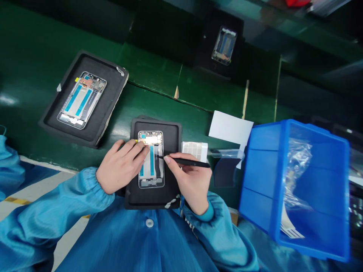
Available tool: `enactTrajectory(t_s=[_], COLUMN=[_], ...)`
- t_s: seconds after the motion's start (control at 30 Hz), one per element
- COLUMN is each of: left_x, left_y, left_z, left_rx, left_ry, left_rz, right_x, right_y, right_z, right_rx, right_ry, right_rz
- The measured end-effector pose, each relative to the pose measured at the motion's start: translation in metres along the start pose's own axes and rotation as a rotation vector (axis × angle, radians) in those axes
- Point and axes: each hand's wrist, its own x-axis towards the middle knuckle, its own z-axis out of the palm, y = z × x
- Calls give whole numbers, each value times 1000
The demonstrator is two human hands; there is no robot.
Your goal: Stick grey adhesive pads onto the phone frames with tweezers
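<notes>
Here, phone frame [151,163] under left hand [121,166]; right hand [191,183] holds stylus [193,163].

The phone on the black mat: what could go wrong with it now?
The slim black tool in the right hand is right by the phone frame, so it might slip and scratch the frame or catch the parts inside. The left hand has its fingers on the frame too, so it could leave smudges or nudge it across the black mat.

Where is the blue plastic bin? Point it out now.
In the head view, the blue plastic bin sits at the right, beyond the person's right hand and next to the white card.
</notes>
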Motion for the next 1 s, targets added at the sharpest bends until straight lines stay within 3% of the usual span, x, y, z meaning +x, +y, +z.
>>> enactTrajectory(t_s=[0.23, 0.47, 0.53, 0.63, 0.7, 0.77, 0.9, 1.0], left_x=[-4, -10, -4, 23, 52, 88, 159, 196], left_y=[-22, -24, -26, -23, -12, 10, 79, 129], left_z=[-9, -15, -28, -50, -56, -50, -12, 21], left_rx=[-76, -119, -206, -245, -209, -209, -229, -217], left_ry=[-100, -132, -80, 108, 141, 74, -199, -347], left_rz=[134, 87, 41, -98, -99, 14, 267, 283], right_x=[-17, -28, -31, -36, -38, -39, -40, -42], right_y=[8, 29, 43, 68, 83, 97, 116, 124], right_z=[-20, -43, -54, -73, -86, -97, -118, -131], right_rx=[36, 92, 160, 244, 286, 332, 363, 346], right_ry=[26, 85, 140, 251, 297, 329, 436, 510], right_rz=[43, 17, 1, 18, 44, 59, 48, 28])
